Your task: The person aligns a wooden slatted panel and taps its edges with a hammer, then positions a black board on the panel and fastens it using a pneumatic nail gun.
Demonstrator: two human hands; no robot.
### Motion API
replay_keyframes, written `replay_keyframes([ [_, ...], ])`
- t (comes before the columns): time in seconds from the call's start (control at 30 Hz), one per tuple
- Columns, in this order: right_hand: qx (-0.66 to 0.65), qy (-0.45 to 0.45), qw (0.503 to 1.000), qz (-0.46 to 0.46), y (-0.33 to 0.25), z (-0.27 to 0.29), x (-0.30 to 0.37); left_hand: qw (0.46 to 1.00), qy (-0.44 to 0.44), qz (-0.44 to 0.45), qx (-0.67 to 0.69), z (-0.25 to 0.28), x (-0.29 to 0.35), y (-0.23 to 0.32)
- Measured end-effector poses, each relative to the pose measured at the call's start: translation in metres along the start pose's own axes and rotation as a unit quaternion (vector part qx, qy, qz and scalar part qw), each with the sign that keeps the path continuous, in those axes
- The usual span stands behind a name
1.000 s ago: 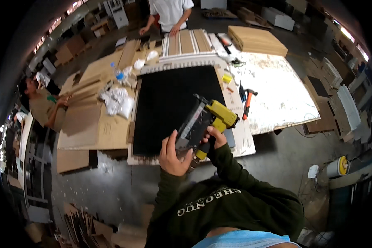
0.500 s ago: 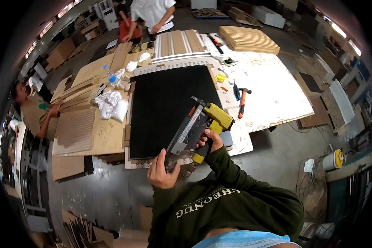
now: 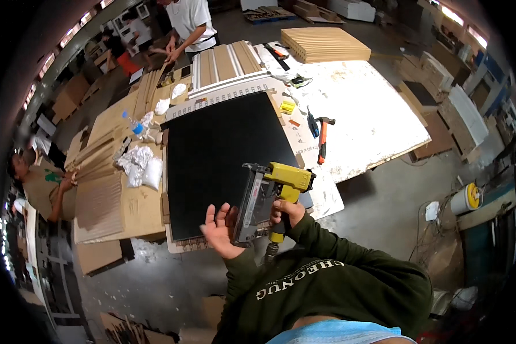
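A yellow and grey air nail gun (image 3: 290,179) is held up over the near part of a black panel (image 3: 212,155). My right hand (image 3: 289,211) is wrapped round its dark grip, with a metal air fitting below. The gun's long grey magazine slopes down toward me. Beside the magazine's lower end, my left hand (image 3: 220,232) is open, palm up and fingers spread. Whether its thumb side touches the magazine I cannot tell. The black panel lies flat on the workbench, on top of a pale printed sheet (image 3: 324,198).
Right of the panel lie an orange-handled hammer (image 3: 323,140), blue-handled pliers (image 3: 313,123) and a yellow block (image 3: 287,107). Plastic bags (image 3: 140,165) and a water bottle (image 3: 133,124) stand left. Ribbed panels (image 3: 325,45) are stacked behind. Co-workers (image 3: 192,26) handle strips at the far and left sides.
My left hand has opened and turned palm up, coming off the magazine's lower end. The nail gun has tilted more upright and moved slightly nearer. My view has shifted a little.
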State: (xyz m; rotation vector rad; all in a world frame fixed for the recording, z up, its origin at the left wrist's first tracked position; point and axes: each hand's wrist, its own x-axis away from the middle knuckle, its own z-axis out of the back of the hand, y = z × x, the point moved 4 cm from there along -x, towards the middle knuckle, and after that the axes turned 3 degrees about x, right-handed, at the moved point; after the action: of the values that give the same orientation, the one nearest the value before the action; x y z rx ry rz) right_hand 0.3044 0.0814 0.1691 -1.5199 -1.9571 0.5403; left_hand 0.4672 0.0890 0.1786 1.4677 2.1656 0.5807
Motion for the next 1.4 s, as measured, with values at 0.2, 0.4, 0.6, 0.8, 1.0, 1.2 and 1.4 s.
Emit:
replay_keyframes([
  [0.2,0.276,-0.052,0.955,0.099,-0.047,0.012,-0.003,0.853,-0.155,-0.081,-0.492,-0.057,0.012,-0.016],
  [0.4,0.521,-0.300,0.778,0.185,-0.084,0.012,-0.021,0.873,-0.101,0.242,-0.411,-0.050,-0.038,-0.065],
  [0.6,0.456,0.010,0.852,0.258,-0.116,0.140,-0.113,0.760,-0.133,0.324,-0.548,-0.121,-0.078,-0.105],
  [0.8,0.598,0.124,0.776,0.157,-0.091,0.211,-0.210,0.603,-0.252,0.241,-0.718,-0.155,-0.159,-0.175],
  [1.0,0.610,0.114,0.770,0.150,-0.089,0.212,-0.219,0.652,-0.181,0.340,-0.653,-0.130,-0.201,-0.240],
  [1.2,0.604,0.118,0.774,0.151,-0.090,0.212,-0.221,0.593,-0.164,0.373,-0.695,-0.119,-0.215,-0.269],
  [1.4,0.588,0.120,0.785,0.153,-0.091,0.214,-0.222,0.602,-0.145,0.376,-0.690,-0.113,-0.221,-0.274],
])
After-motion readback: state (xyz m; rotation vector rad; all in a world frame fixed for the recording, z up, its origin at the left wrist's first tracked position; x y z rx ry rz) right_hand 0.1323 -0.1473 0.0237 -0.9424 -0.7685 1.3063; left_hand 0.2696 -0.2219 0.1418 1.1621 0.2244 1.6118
